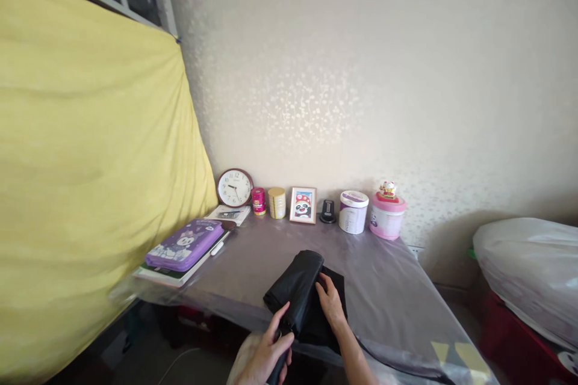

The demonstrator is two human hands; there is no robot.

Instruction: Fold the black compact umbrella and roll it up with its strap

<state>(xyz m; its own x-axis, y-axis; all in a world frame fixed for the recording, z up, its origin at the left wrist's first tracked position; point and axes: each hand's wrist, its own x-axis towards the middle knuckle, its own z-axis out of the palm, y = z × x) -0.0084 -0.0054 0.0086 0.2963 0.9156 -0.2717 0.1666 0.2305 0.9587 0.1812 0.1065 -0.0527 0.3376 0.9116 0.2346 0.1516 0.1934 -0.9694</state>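
A black umbrella (295, 280), its cloth partly wrapped into a loose roll, lies slantwise over the front of the table. My left hand (266, 352) is closed around its dark handle at the near end, the thumb resting by the base of the cloth. On the roll's right side, my right hand (331, 301) grips the cloth with bent fingers pressed close together. A loose flap of the black cloth (316, 328) spreads beneath that hand to the table edge. The right fingertips are partly hidden against the cloth.
Left on the plastic-covered table (379, 289) lies a purple case (185, 245) on books. Along the wall stand a clock (235, 187), a pink can (258, 201), a yellow can (277, 203), a framed panda picture (303, 205), a stapler (327, 212) and two tubs (353, 213).
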